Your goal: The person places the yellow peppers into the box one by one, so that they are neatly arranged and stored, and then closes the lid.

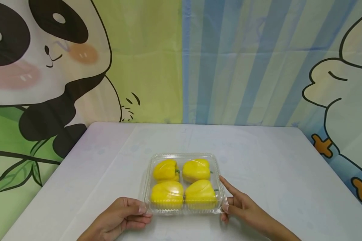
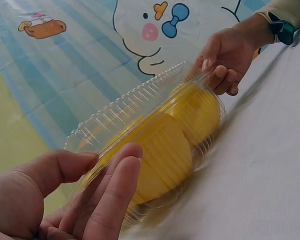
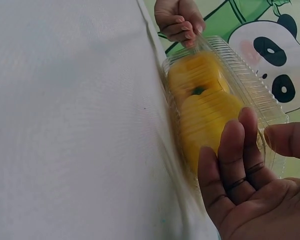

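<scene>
A clear plastic clamshell box (image 1: 184, 212) with a ribbed lid sits near the front of the table, its lid down. Several yellow bell peppers (image 1: 167, 194) with green stems lie inside, in two rows. At the box's near left corner my left hand (image 1: 120, 216) pinches the rim between thumb and fingers. My right hand (image 1: 244, 209) pinches the rim at the near right corner, its index finger stretched along the right side. Both wrist views show the peppers (image 2: 162, 155) through the clear wall, with the thumbs on the rim.
A white cloth covers the table (image 1: 259, 160). Behind it hangs a printed curtain (image 1: 151, 60) with a panda (image 1: 87, 83) at the left and a white cartoon animal (image 1: 350, 110) at the right. On the right wrist is a dark band (image 2: 282, 28).
</scene>
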The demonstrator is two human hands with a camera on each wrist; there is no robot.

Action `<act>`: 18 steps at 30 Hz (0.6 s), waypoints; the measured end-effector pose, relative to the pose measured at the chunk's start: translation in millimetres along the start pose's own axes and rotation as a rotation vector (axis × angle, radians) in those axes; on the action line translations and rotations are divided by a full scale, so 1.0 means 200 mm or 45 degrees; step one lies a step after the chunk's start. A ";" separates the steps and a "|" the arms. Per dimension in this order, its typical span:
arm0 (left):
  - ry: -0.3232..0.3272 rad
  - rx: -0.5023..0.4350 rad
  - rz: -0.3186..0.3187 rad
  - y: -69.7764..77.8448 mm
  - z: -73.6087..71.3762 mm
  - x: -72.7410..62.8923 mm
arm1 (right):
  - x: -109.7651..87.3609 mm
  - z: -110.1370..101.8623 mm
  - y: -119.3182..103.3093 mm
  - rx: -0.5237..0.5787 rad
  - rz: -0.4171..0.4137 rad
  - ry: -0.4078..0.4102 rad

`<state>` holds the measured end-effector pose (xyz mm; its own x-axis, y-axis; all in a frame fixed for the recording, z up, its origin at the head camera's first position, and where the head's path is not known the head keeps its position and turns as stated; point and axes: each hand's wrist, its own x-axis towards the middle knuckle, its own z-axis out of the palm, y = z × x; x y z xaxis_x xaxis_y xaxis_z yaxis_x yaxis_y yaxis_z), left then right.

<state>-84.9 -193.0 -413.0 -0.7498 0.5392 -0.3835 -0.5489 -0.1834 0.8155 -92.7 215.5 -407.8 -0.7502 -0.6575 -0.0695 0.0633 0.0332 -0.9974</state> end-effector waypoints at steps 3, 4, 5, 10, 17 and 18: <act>-0.003 0.038 0.014 0.00 0.01 0.00 | 0.00 -0.01 0.01 -0.007 -0.028 -0.017; -0.006 0.051 0.020 0.00 0.01 0.00 | 0.00 -0.01 0.01 -0.004 -0.039 -0.023; -0.006 0.062 0.025 0.00 0.01 0.00 | 0.00 -0.01 0.01 0.000 -0.049 -0.028; 0.012 0.072 0.041 0.00 0.02 0.00 | 0.01 -0.02 0.02 0.028 -0.081 -0.048; 0.021 0.065 0.031 -0.01 0.02 0.00 | 0.00 -0.01 0.02 0.008 -0.045 -0.021; 0.012 0.065 0.029 -0.01 0.01 0.00 | 0.00 -0.01 0.01 0.006 -0.046 -0.025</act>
<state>-82.6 -190.2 -413.6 -0.7654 0.5275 -0.3686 -0.5124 -0.1531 0.8450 -94.1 217.1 -410.6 -0.7391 -0.6728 -0.0328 0.0394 0.0054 -0.9992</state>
